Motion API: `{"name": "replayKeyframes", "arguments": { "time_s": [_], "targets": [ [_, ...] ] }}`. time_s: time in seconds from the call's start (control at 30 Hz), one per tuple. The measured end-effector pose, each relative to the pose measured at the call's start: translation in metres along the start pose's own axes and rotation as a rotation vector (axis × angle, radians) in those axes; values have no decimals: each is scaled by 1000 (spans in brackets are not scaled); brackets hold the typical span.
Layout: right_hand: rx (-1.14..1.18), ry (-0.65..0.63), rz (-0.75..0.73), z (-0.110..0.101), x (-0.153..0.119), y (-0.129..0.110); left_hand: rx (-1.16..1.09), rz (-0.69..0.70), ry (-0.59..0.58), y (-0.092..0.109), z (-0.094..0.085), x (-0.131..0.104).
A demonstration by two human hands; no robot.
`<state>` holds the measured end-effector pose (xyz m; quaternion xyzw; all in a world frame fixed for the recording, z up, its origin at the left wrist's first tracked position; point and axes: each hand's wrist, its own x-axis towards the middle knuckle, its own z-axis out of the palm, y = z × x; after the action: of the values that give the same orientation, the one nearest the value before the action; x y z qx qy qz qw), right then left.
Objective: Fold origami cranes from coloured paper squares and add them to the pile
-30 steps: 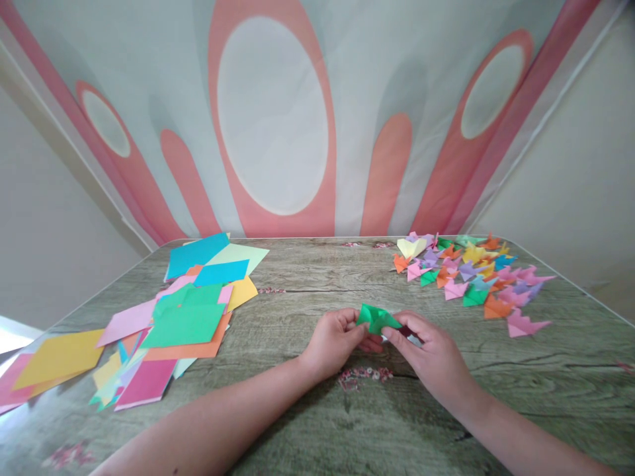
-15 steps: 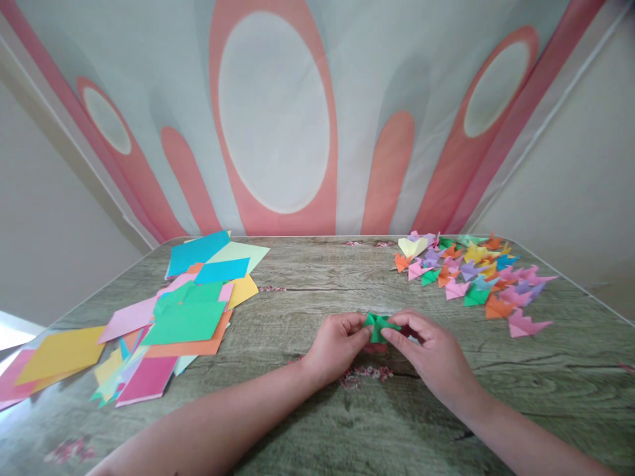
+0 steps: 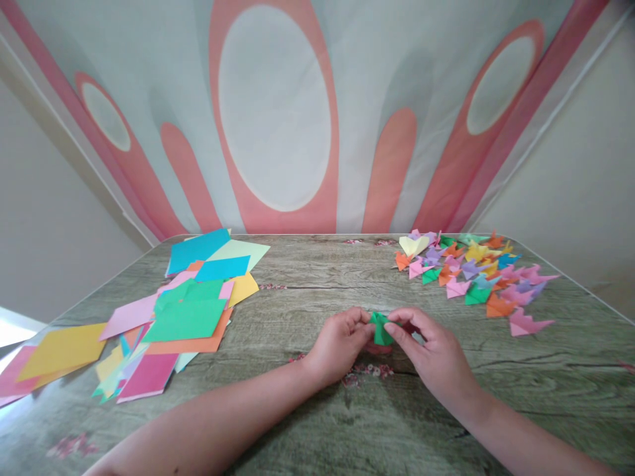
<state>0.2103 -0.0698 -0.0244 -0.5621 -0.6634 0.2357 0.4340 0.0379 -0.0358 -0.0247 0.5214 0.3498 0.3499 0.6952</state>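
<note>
A small folded piece of green paper (image 3: pixel 381 330) is held between my two hands, a little above the table. My left hand (image 3: pixel 342 342) pinches its left side between thumb and fingers. From the right, the thumb and fingertips of my right hand (image 3: pixel 429 344) close on the other side. Parts of the folds are covered by my fingertips, so its full shape is hidden.
Several sheets of coloured paper (image 3: pixel 188 320) lie overlapping on the left of the wood-grain table (image 3: pixel 307 271). Many-coloured folded paper birds (image 3: pixel 479 294) are grouped at the far right. A cloth with pink shapes (image 3: pixel 275 218) hangs behind the table.
The green paper has turned and looks narrower and more upright between my fingers. My hands have shifted only slightly; both still grip it.
</note>
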Motion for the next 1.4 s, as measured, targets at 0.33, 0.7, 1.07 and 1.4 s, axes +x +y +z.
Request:
{"name": "replayKeyframes", "arguments": {
  "time_s": [0.33,0.7,1.07,1.4],
  "targets": [
    [45,-39,89,-1,2,-6,191,5,28,-4,-3,1],
    [74,-109,55,-1,5,-1,337,64,42,0,-3,-2],
    [188,-158,194,2,3,3,538,169,39,2,-6,-5],
    [303,-149,268,0,5,9,213,-74,-77,12,-3,-5]
  ]
}}
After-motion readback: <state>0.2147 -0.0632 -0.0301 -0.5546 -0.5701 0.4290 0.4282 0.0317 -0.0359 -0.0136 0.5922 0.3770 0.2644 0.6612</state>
